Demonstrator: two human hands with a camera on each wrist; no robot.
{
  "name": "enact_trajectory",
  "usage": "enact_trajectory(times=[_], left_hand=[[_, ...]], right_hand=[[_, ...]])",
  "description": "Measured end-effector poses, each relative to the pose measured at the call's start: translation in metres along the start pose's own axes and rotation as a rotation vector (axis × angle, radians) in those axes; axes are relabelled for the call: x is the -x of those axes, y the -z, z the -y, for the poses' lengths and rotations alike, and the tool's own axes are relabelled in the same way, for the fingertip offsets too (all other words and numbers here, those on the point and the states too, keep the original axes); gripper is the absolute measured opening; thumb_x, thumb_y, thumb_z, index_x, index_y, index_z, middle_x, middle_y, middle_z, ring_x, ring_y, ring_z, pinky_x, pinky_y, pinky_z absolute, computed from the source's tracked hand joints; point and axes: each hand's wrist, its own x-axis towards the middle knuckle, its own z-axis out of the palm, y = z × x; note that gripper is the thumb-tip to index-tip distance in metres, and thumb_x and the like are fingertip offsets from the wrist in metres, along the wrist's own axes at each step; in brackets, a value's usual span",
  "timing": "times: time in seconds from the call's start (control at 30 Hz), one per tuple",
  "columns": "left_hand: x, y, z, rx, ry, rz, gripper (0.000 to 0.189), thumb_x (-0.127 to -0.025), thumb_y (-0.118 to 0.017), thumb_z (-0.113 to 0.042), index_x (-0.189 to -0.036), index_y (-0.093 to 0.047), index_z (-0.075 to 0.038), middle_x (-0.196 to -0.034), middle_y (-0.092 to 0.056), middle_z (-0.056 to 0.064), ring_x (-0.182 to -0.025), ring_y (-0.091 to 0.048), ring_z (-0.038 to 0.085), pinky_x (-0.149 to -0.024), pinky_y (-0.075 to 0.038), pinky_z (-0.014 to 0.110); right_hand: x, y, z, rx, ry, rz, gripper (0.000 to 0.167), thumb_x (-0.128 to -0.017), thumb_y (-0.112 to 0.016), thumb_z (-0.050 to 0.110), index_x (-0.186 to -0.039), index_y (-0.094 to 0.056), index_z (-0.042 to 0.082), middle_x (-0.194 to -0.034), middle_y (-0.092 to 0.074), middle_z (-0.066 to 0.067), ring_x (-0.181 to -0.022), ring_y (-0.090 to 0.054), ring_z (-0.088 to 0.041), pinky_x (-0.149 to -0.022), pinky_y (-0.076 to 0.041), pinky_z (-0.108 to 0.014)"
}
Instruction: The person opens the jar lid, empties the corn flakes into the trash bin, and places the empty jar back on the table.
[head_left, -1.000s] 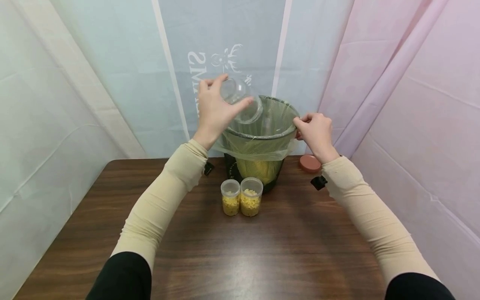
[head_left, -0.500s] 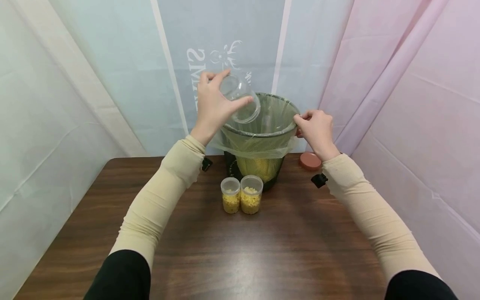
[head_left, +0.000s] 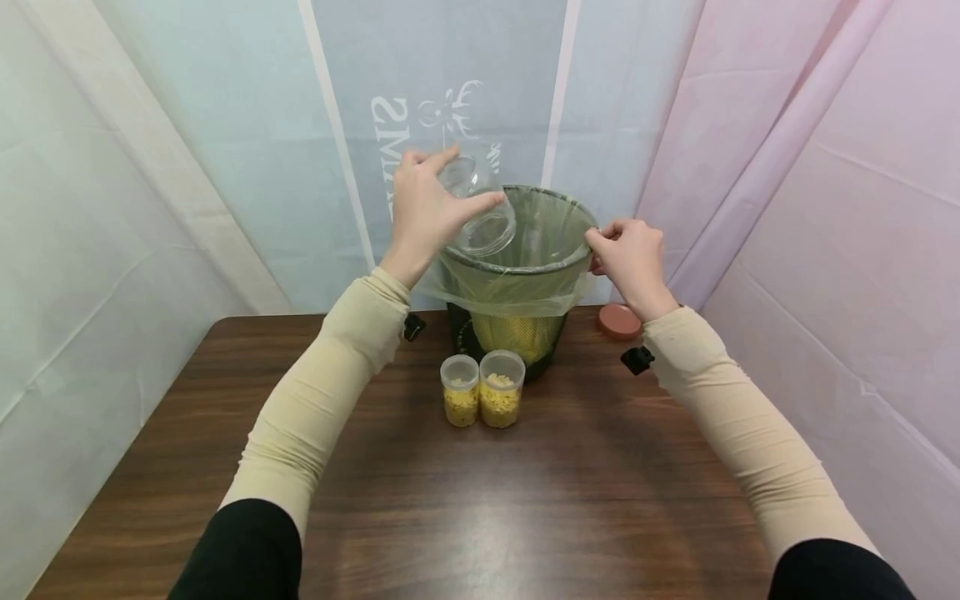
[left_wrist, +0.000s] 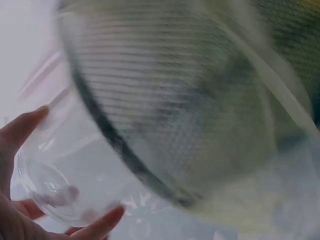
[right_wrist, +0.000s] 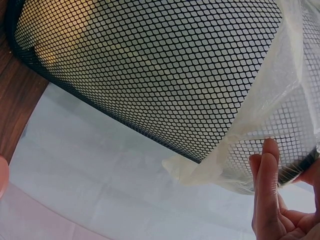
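Observation:
My left hand (head_left: 423, 212) grips a clear jar (head_left: 487, 237), thumb on one side and fingers on the other. The jar is tilted, its mouth facing down over the left part of the mesh waste bin (head_left: 551, 329). No contents show inside it. A thin translucent liner (head_left: 517, 300) covers the bin's inside and folds over its rim. On the bin's right side, my right hand (head_left: 632, 262) pinches the rim with the liner over it. The right wrist view shows those fingers (right_wrist: 270, 167) against the liner outside, with the thumb partly hidden.
Two clear tubs, a smaller left one (head_left: 461, 404) and a wider right one (head_left: 501, 404), stand touching before the bin, partly filled with yellow bits. A reddish round lid (head_left: 619, 322) lies right of the bin on the wooden table (head_left: 480, 500). Cloth curtains (head_left: 247, 167) hang behind.
The jar in my left hand has tipped further, its mouth dropping lower towards the bin's opening. My right hand keeps its hold on the rim. The tubs and lid stay put.

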Motion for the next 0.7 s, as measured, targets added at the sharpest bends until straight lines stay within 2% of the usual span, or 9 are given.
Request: enact_trajectory(times=[0.13, 0.2, 0.27, 0.33, 0.37, 0.43, 0.5, 0.6, 0.7], left_hand=[[-0.014, 0.002, -0.004, 0.037, 0.135, 0.112, 0.086, -0.060, -0.077, -0.064, -0.127, -0.060, -0.013, -0.114, -0.061, 0.003, -0.097, -0.049, 0.015, -0.083, -0.041, 0.026], [-0.022, 0.001, -0.004, 0.062, 0.211, 0.177, 0.067, -0.060, -0.075, -0.068, -0.100, -0.070, -0.015, -0.087, -0.062, -0.001, -0.075, -0.048, 0.012, -0.067, -0.040, 0.023], [-0.027, -0.001, -0.001, 0.099, 0.276, 0.220, 0.057, -0.060, -0.074, -0.069, -0.068, -0.060, -0.015, -0.061, -0.049, -0.005, -0.055, -0.038, 0.009, -0.051, -0.033, 0.022], [-0.029, -0.003, 0.002, 0.101, 0.309, 0.253, 0.063, -0.061, -0.074, -0.069, -0.057, -0.040, -0.016, -0.051, -0.032, -0.007, -0.047, -0.026, 0.008, -0.044, -0.024, 0.022], [-0.029, -0.004, 0.002, 0.079, 0.300, 0.264, 0.065, -0.061, -0.074, -0.068, -0.057, -0.035, -0.017, -0.051, -0.027, -0.007, -0.047, -0.023, 0.008, -0.043, -0.022, 0.022], [-0.027, -0.005, 0.002, 0.009, 0.248, 0.270, 0.054, -0.061, -0.075, -0.067, -0.066, -0.055, -0.017, -0.057, -0.039, -0.007, -0.051, -0.029, 0.008, -0.047, -0.027, 0.022], [-0.023, -0.005, -0.001, -0.089, 0.163, 0.265, 0.060, -0.062, -0.076, -0.065, -0.095, -0.068, -0.016, -0.078, -0.052, -0.003, -0.068, -0.041, 0.011, -0.060, -0.036, 0.023], [-0.017, -0.004, -0.008, -0.195, 0.021, 0.246, 0.087, -0.063, -0.078, -0.060, -0.134, -0.054, -0.017, -0.119, -0.052, 0.004, -0.106, -0.042, 0.018, -0.088, -0.039, 0.027], [-0.013, -0.003, -0.016, -0.217, -0.120, 0.233, 0.089, -0.065, -0.081, -0.051, -0.141, -0.046, -0.018, -0.134, -0.043, 0.006, -0.123, -0.034, 0.023, -0.099, -0.036, 0.029]], right_hand=[[-0.001, 0.002, 0.000, 0.002, -0.001, -0.003, 0.033, -0.088, -0.052, 0.036, -0.083, -0.069, 0.008, -0.070, -0.071, -0.007, -0.049, -0.064, -0.006, -0.062, -0.055, -0.024], [0.000, 0.002, -0.001, 0.004, -0.003, 0.004, 0.033, -0.088, -0.052, 0.036, -0.083, -0.069, 0.008, -0.071, -0.072, -0.008, -0.050, -0.064, -0.007, -0.064, -0.055, -0.024], [0.000, 0.002, -0.001, 0.002, -0.007, 0.014, 0.034, -0.088, -0.052, 0.036, -0.085, -0.069, 0.008, -0.073, -0.072, -0.008, -0.051, -0.065, -0.007, -0.064, -0.055, -0.024], [0.001, 0.001, -0.001, -0.002, -0.015, 0.024, 0.034, -0.088, -0.051, 0.037, -0.086, -0.070, 0.008, -0.074, -0.072, -0.008, -0.051, -0.065, -0.007, -0.062, -0.055, -0.022], [0.001, 0.000, -0.001, -0.007, -0.019, 0.025, 0.035, -0.088, -0.051, 0.037, -0.086, -0.070, 0.008, -0.075, -0.072, -0.008, -0.051, -0.065, -0.007, -0.060, -0.055, -0.022], [0.002, 0.000, -0.001, -0.004, -0.022, 0.020, 0.035, -0.087, -0.051, 0.037, -0.086, -0.070, 0.008, -0.076, -0.073, -0.008, -0.052, -0.065, -0.007, -0.060, -0.055, -0.022], [0.002, 0.000, 0.000, 0.002, -0.026, 0.017, 0.035, -0.087, -0.051, 0.038, -0.086, -0.070, 0.008, -0.076, -0.073, -0.008, -0.052, -0.065, -0.007, -0.061, -0.055, -0.023], [0.002, 0.000, 0.000, 0.010, -0.026, 0.014, 0.035, -0.087, -0.051, 0.037, -0.086, -0.070, 0.008, -0.075, -0.073, -0.008, -0.051, -0.065, -0.007, -0.068, -0.055, -0.027], [0.001, 0.001, 0.000, 0.016, -0.015, 0.008, 0.035, -0.087, -0.051, 0.037, -0.085, -0.070, 0.008, -0.074, -0.073, -0.008, -0.050, -0.064, -0.006, -0.073, -0.055, -0.031]])
